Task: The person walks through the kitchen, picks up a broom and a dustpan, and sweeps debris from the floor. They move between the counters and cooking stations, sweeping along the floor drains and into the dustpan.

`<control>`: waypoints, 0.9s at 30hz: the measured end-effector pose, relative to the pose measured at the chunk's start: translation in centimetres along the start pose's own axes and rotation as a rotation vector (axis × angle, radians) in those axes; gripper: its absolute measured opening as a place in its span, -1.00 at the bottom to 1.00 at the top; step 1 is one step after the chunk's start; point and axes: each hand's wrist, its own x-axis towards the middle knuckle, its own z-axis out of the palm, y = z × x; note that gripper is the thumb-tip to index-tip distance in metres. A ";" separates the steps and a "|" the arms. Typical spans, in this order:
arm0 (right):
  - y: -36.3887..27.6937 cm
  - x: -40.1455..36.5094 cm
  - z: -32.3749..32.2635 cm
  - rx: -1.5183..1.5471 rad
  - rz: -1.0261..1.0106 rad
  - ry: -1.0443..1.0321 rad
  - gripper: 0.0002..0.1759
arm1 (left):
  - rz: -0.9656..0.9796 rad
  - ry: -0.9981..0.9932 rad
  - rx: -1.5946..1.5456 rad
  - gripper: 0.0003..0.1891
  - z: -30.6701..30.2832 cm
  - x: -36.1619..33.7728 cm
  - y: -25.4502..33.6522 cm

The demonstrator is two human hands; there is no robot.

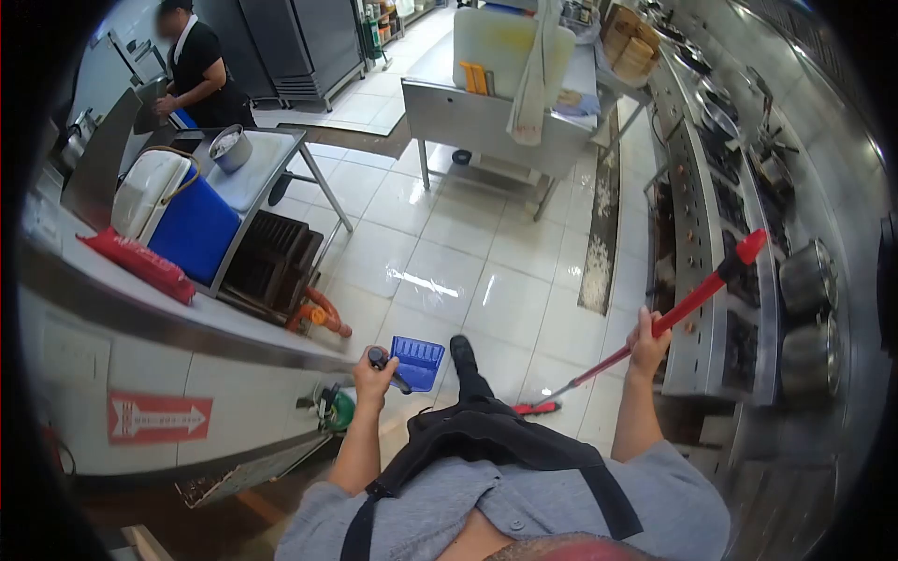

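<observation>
My left hand is closed around the dark handle of a blue dustpan, whose ribbed pan faces up just right of that hand. With my right hand I grip the red pole of a broom. The pole slants from its thick red top by the stove down toward my feet. At its lower end, the red broom head is by the white tiled floor, partly hidden behind my apron. One black shoe shows between the dustpan and the broom.
A steel stove with pots runs along the right. Ahead stands a steel worktable. To the left are a blue cooler, a pot on a table and a green cylinder. Another person stands at upper left.
</observation>
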 end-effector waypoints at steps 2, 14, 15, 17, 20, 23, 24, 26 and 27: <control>1.0 2.9 3.2 -0.023 -0.009 -0.080 -0.64 | 0.012 0.024 0.026 -0.76 0.0 3.9 1.6; -0.5 13.6 36.4 -0.017 0.145 -0.794 -0.59 | -0.134 0.281 0.155 -0.70 -1.3 22.2 5.5; -0.3 13.9 39.0 0.010 0.163 -0.867 -0.59 | -0.150 0.301 0.141 -0.70 -1.1 23.4 5.2; 0.4 15.0 44.0 -0.050 0.138 -0.967 -0.59 | -0.178 0.313 0.185 -0.72 -1.0 26.5 4.7; 2.0 16.5 51.2 -0.048 0.060 -1.049 -0.61 | -0.152 0.382 0.127 -0.72 -1.0 31.8 3.2; 3.4 18.3 58.4 0.088 0.018 -0.958 -0.65 | -0.175 0.381 0.129 -0.72 -1.9 38.3 2.5; 3.6 19.1 60.5 0.072 -0.073 -0.930 -0.65 | -0.179 0.355 0.098 -0.71 -2.1 41.0 1.5; 4.0 20.9 64.7 0.126 -0.146 -0.885 -0.65 | -0.155 0.296 0.105 -0.71 -3.0 46.5 1.6; 4.3 21.9 66.7 0.179 -0.207 -0.846 -0.65 | -0.142 0.242 0.117 -0.71 -3.1 49.1 1.8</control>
